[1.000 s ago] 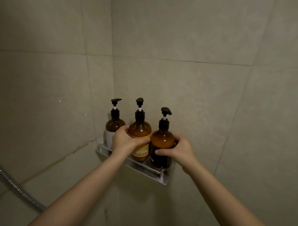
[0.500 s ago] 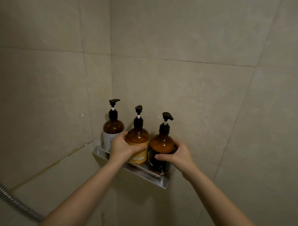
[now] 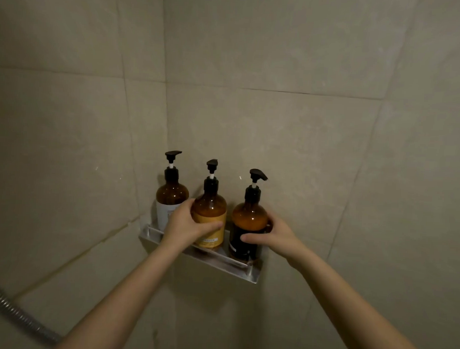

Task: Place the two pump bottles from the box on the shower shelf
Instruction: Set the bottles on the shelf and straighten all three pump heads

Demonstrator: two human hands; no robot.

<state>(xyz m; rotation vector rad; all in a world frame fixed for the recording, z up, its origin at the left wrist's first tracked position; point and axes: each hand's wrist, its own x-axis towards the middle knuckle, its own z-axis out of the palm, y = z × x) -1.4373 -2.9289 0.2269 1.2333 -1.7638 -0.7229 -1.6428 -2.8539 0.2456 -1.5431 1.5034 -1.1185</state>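
Observation:
Three amber pump bottles with black pumps stand upright on a metal shower shelf [image 3: 236,267] fixed in the wall corner. My left hand [image 3: 185,226] wraps the middle bottle with the yellow label [image 3: 209,207], thumb across its front. My right hand [image 3: 273,237] grips the right bottle with the black label [image 3: 248,220], thumb on its front and fingers behind it. The left bottle with the white label [image 3: 170,195] stands untouched, partly hidden behind my left hand. Both held bottles rest inside the shelf rail.
Beige tiled walls meet in a corner behind the shelf. A ribbed metal shower hose [image 3: 14,312] runs across the lower left. The box is out of view.
The middle bottle has come down a little and now sits on the shelf. Both hands keep their grips; the view has shifted slightly.

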